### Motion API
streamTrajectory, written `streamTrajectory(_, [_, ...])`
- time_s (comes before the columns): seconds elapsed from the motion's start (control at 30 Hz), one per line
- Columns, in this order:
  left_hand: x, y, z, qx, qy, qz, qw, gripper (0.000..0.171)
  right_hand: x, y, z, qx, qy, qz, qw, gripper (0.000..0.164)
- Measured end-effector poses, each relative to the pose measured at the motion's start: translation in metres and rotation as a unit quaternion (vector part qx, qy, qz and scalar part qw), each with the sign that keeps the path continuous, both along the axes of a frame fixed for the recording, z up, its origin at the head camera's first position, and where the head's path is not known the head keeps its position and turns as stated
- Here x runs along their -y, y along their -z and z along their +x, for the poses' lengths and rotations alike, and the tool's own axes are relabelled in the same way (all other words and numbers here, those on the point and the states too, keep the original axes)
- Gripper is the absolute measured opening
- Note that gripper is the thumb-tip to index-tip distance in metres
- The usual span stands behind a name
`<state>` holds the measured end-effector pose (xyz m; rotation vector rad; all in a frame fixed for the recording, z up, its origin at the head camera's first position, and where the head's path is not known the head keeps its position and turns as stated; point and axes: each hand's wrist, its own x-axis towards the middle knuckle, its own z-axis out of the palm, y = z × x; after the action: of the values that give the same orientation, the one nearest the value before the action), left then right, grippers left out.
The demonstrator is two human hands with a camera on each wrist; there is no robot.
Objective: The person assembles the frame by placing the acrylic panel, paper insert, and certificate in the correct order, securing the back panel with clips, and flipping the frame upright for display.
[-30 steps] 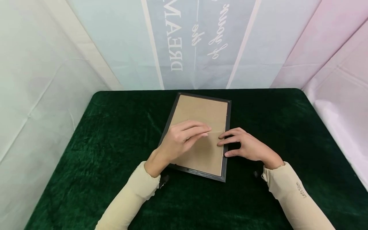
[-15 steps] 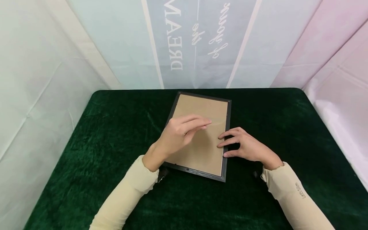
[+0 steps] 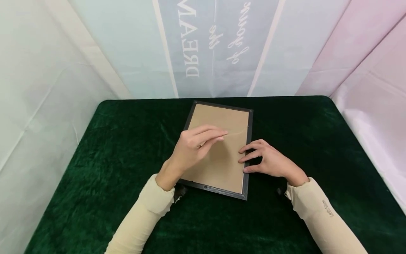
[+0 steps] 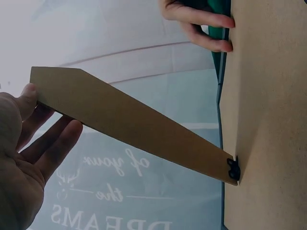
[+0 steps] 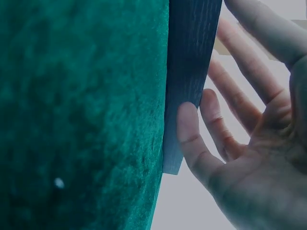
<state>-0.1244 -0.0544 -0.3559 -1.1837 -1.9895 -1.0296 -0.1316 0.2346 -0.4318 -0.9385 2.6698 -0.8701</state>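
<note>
A picture frame (image 3: 219, 192) lies face down on the table, its brown backing board (image 3: 222, 114) upward inside a dark border. My left hand (image 3: 195, 146) is above the board, pinching the free end of a brown easel leg (image 4: 129, 117) between thumb and fingers. That leg stands raised from the board, attached at a small black hinge (image 4: 233, 168). In the head view the left hand mostly hides it. My right hand (image 3: 271, 160) grips the frame's right edge. Its fingertips rest on the board, and the thumb presses the dark side in the right wrist view.
A green velvet cloth (image 3: 127, 148) covers the table. Behind it hangs a pale printed curtain (image 3: 234, 81) with mirrored lettering. White fabric (image 3: 41, 123) bounds the left side, pinkish-white fabric (image 3: 374, 106) the right.
My left hand has risen and shifted slightly away from me and leftward, still pinching the easel leg. The right hand keeps its hold on the picture frame's edge. The whole view has drifted slightly.
</note>
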Motion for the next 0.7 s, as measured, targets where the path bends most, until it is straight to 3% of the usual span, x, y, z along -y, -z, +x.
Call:
streamTrajectory(0.37, [0.002,0.0,-0.001,-0.019,0.007,-0.012,0.9997,0.015,0.005,0.0,-0.002,0.038,0.039,-0.001,0.999,0.024])
streamTrajectory(0.7, [0.002,0.001,0.003,-0.04,0.0,-0.023,0.999,0.017,0.012,-0.002,-0.001,0.024,0.05,0.017,0.998,0.02])
